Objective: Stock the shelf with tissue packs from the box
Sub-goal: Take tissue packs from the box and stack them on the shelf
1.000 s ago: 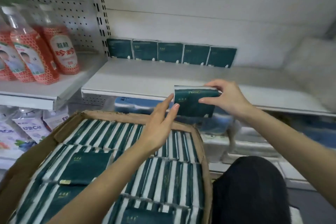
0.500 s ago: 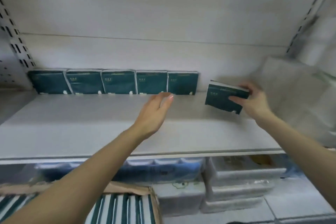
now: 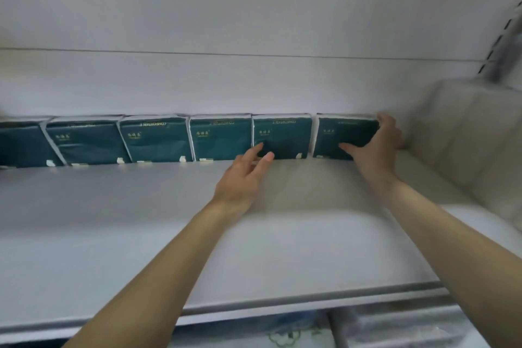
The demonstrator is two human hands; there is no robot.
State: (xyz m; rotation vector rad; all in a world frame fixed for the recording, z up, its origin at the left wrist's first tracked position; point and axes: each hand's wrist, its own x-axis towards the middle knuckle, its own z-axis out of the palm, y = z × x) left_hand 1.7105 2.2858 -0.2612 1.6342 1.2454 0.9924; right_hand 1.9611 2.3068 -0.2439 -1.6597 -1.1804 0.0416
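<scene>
- While we reach onto the white shelf (image 3: 141,220), our right hand (image 3: 377,151) clasps the end tissue pack (image 3: 337,132), thumb across its front, fingers curled round its 3 o'clock edge.
- That pack stands upright against the back wall (image 3: 254,84) at 1 o'clock, long axis running 9 to 3 o'clock.
- Our left hand (image 3: 243,178), fingers relaxed and holding nothing, touches the neighbouring pack (image 3: 282,132) just toward 9 o'clock.
- A slim gap parts the two; we judge a nudge toward 9 o'clock closes it, right hand nearer.
</scene>
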